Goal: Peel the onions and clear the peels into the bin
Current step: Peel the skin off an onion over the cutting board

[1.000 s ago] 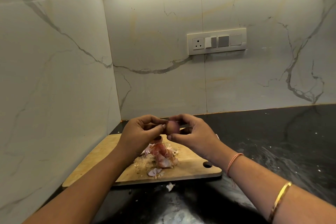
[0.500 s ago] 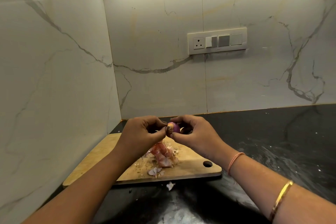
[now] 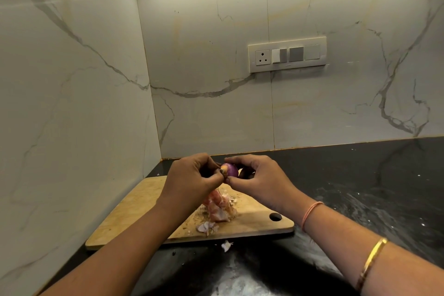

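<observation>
A small purple onion (image 3: pixel 230 169) is held in the air above the wooden cutting board (image 3: pixel 134 214). My right hand (image 3: pixel 258 179) grips it from the right with curled fingers. My left hand (image 3: pixel 192 179) pinches the onion's pale end with thumb and fingertips. Below the hands a heap of pinkish onion peels (image 3: pixel 217 209) lies on the board. One small peel scrap (image 3: pixel 226 245) lies on the black counter just in front of the board. No bin is in view.
The board sits in the corner of a black stone counter (image 3: pixel 360 199), with marble walls to the left and behind. A switch and socket plate (image 3: pixel 287 54) is on the back wall. Wet smears show on the counter near the front.
The brown skin that covered the onion a second ago has come off, and its purple flesh now shows. Both hands stay in the same place above the board.
</observation>
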Demonstrator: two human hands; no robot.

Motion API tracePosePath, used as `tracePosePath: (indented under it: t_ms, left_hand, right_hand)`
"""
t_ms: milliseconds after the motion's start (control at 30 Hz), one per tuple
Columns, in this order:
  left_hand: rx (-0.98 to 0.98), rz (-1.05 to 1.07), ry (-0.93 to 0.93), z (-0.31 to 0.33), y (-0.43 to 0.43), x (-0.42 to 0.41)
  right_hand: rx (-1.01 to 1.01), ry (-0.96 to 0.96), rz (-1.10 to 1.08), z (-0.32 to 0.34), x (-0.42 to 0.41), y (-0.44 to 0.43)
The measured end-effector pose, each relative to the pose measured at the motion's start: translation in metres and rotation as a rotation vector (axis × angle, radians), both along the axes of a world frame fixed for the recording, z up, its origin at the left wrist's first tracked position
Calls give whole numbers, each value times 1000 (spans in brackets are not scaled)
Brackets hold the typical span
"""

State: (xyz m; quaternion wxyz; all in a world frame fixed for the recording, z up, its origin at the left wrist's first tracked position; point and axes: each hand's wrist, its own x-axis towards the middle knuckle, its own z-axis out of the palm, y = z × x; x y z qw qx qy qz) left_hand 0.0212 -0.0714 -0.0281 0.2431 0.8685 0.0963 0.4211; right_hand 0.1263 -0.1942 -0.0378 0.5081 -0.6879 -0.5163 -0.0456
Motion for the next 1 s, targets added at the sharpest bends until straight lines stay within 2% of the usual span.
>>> tracePosePath:
  t_ms: [200,300,467,667,1000]
  left_hand:
    - [88,43,-14,1,2,-1]
    - [79,12,-35,2,3,-2]
    - [23,-153,-20,3,0,-6]
    - [87,-152,35,5,4,-8]
    - [97,-62,48,2,2,-3]
  right_hand:
    - [-11,12,45,-1,-3,1]
    - [10,101,97,0,-2,1]
    - [35,235,159,0,-2,3]
    - [40,331,152,1,-2,0]
    - [37,309,121,3,1,-1]
